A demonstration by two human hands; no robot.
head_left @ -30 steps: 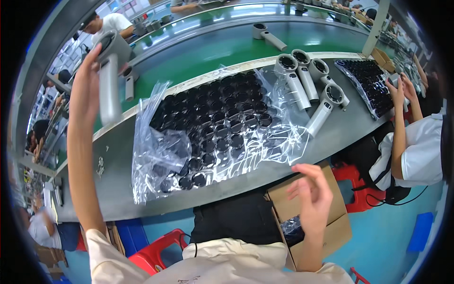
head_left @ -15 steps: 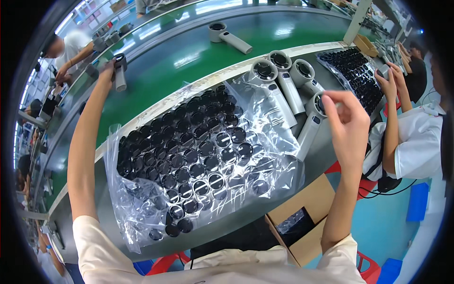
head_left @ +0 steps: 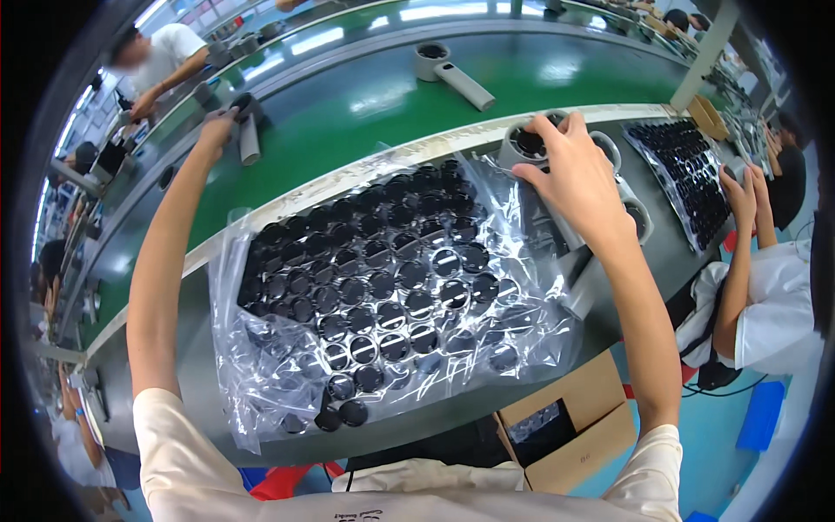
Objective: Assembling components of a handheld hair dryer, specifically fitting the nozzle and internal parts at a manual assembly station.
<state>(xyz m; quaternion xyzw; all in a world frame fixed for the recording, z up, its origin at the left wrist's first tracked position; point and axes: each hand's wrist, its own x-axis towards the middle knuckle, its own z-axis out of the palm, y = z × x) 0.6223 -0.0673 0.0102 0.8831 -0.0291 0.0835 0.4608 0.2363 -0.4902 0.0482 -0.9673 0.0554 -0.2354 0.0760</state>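
My left hand (head_left: 219, 130) reaches to the far left over the green belt. Its fingers stretch out to the rim of a grey hair dryer (head_left: 250, 143) and seem only to touch it. My right hand (head_left: 574, 165) lies over the head of another grey hair dryer (head_left: 519, 157), thumb on the near side and fingers across the round black-centred opening. More grey dryers, one of them (head_left: 639, 217), crowd beside and behind that hand, partly hidden by it. Between my arms, round black caps (head_left: 383, 283) lie in rows in a clear plastic bag (head_left: 261, 383) on the bench.
Farther along the green belt (head_left: 348, 139) lies a grey dryer (head_left: 452, 78). A second sheet of black caps (head_left: 678, 174) is at the right, by a co-worker's hands (head_left: 744, 191). An opened cardboard box (head_left: 591, 435) stands below the bench's near edge. Another person (head_left: 178, 56) works across the belt.
My right hand has moved left and away from me, onto a dryer's head. My left hand has loosened and drawn slightly back from the dryer on the belt. The whole view has shifted.
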